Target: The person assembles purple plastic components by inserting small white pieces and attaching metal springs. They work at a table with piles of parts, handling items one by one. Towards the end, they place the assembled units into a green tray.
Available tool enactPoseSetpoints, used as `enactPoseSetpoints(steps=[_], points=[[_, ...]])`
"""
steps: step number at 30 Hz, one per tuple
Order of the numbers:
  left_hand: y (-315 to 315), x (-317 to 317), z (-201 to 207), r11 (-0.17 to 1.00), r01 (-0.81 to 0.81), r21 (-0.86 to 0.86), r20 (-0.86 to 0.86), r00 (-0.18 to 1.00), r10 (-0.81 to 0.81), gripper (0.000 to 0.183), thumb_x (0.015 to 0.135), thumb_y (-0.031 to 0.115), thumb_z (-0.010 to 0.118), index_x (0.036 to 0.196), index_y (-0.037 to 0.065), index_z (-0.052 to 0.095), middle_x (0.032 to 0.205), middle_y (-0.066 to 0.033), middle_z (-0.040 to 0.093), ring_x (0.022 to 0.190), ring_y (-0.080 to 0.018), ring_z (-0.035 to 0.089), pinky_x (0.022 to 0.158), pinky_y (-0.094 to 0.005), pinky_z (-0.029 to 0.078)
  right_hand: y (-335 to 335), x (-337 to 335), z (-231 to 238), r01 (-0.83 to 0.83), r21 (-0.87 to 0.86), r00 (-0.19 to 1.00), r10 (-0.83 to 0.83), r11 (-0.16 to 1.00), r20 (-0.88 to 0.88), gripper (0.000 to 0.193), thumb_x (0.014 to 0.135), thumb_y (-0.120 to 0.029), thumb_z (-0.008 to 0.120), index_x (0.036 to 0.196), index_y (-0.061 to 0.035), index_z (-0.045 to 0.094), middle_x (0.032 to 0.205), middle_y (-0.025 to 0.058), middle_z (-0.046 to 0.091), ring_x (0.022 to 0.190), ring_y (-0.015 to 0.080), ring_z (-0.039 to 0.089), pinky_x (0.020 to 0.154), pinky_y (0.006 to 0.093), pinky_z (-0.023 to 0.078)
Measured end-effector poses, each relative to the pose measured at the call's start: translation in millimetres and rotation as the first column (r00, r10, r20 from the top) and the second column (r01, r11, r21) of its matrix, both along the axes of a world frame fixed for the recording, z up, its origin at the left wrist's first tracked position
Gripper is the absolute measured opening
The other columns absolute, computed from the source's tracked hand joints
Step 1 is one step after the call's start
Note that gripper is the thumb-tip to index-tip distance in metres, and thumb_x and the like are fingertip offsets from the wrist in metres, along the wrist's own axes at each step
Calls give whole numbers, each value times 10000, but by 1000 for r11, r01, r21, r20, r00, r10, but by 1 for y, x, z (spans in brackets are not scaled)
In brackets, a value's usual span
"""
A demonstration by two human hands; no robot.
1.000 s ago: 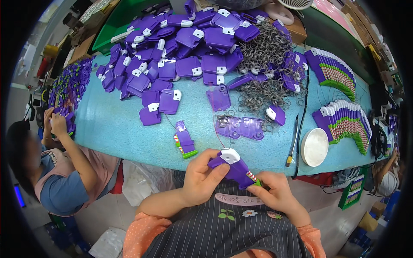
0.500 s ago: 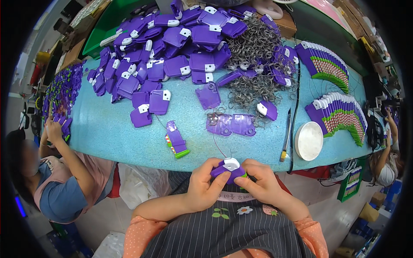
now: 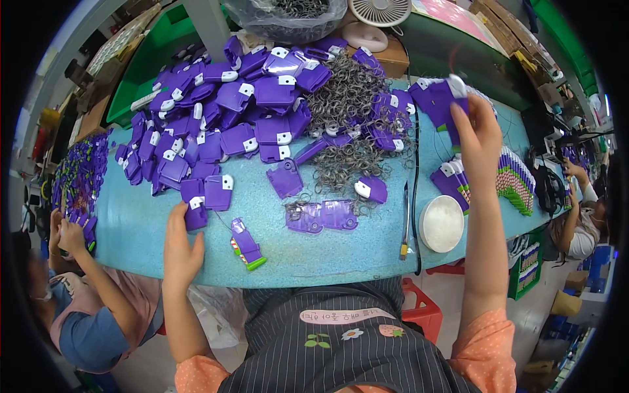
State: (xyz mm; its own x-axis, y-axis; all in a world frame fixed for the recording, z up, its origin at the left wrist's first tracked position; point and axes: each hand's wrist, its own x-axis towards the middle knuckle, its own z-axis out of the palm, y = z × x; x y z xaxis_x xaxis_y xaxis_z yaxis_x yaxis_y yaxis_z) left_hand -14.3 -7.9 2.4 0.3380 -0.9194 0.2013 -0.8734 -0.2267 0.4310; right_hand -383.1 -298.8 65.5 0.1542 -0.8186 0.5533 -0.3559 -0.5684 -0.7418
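Observation:
At the far right, my right hand (image 3: 480, 134) is closed on a flat purple plastic case (image 3: 455, 112) with a white corner, held up at the upper row of stacked cases (image 3: 427, 98). My left hand (image 3: 180, 245) has its thumb apart from its fingers, and its fingertips reach the edge of a purple case (image 3: 194, 198) with a white corner at the near left of the pile. Just right of that hand lies a narrow purple piece (image 3: 246, 243) with a striped side and a green end, with a thin wire running from it.
A big pile of purple cases (image 3: 239, 98) adjoins a heap of grey metal coils (image 3: 337, 98). Translucent purple plates (image 3: 321, 216), a brush (image 3: 404, 226) and a white bowl (image 3: 441, 224) lie nearer. A second stacked row (image 3: 514, 180) stands right. Co-workers (image 3: 98, 321) sit at both sides.
My hands have parted from the table's front edge. The right carried a purple case to the far right rows; the left moved to the cases at the left. The view has shifted too.

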Motion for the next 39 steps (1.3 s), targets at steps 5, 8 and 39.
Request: enactPoseSetpoints(steps=[5,8,39], points=[[2,14,-28,997,-64,-45,60,996,66,404,785,-35,538,1180,-61,462,1193,-249,498,1117,-391,493,958,-409,387,-101,-1,-56,158,-127,838,-201,979,-508,266,776,-164,679,956,10,589,841,151,641,795,284,623,705,378,478],[5,3,-11,981,-172,-88,-88,983,164,327,836,-6,537,1158,-48,498,1166,-188,546,1092,-320,529,920,-366,415,-112,-4,-64,279,-315,621,-420,907,-661,324,722,-196,723,951,-23,572,889,148,613,861,333,599,734,434,471],[0,-160,-8,981,190,29,-900,-422,108,378,895,47,534,1253,-20,432,1075,-115,606,977,-208,613,885,-326,479,224,46,-75,-632,410,768,460,657,447,759,692,-86,746,1325,20,342,1230,243,418,1156,366,452,926,424,417]])
